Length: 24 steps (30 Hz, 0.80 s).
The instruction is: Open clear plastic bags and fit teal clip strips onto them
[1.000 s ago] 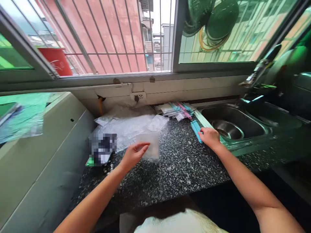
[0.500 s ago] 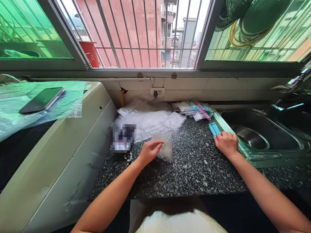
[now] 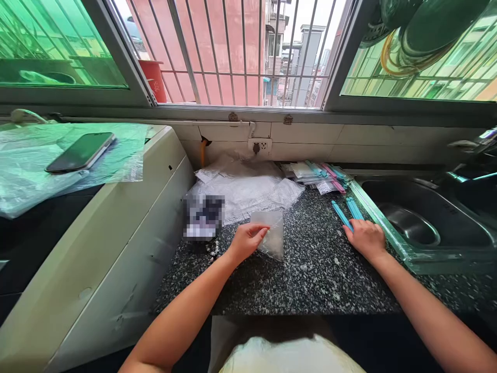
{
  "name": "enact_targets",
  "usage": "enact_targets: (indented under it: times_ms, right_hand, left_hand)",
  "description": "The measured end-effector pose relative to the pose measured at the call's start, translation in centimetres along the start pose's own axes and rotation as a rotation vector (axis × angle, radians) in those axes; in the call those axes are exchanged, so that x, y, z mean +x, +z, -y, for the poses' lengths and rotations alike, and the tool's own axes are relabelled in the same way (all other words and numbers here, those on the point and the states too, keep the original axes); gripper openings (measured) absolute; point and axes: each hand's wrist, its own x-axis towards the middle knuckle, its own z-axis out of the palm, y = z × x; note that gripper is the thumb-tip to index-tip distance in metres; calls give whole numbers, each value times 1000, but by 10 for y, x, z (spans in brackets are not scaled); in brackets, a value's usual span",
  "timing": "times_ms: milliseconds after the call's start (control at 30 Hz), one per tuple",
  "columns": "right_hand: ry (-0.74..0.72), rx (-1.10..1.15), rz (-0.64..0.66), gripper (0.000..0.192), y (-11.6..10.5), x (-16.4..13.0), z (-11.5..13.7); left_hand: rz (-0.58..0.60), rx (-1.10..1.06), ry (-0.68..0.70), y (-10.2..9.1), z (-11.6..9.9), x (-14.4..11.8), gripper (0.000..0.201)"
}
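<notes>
My left hand (image 3: 248, 242) pinches a small frosted plastic bag (image 3: 275, 235) by its upper part, low over the speckled dark counter (image 3: 303, 282). Over by the sink, my right hand (image 3: 366, 239) is closed with its thumb and fingers on a thin light-blue stick (image 3: 341, 214). Several more blue sticks (image 3: 354, 208) lie side by side just beyond its fingers; their lower ends are hidden by the hand. Behind the small bag spreads a heap of clear plastic bags (image 3: 248, 186).
Filled packets with blue and pink strips (image 3: 320, 173) lie at the back beside the sink (image 3: 411, 217). A blurred-out packet (image 3: 204, 216) sits left. A phone (image 3: 81, 152) rests on plastic film over a white appliance (image 3: 128, 228). A wall socket (image 3: 260, 146) holds a plug.
One blue stick has come apart from the row under my right hand and now slants left of it. My left hand keeps its pinch on the small bag. The view has shifted slightly.
</notes>
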Motion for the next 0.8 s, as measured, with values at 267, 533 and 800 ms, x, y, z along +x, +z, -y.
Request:
enact_targets:
  times_ms: [267,533,800]
  right_hand:
    - [-62,165,-84,21,2,13,8]
    - [-333,471,-402,21,-41,29,53]
    - [-646,695,-566,8,-68,27,101]
  left_hand:
    - [36,-67,-89,-1,1,2,19]
    - [84,-131,-191,-4,2,4,20]
    - [103,-176,-236,-6,7,7,22]
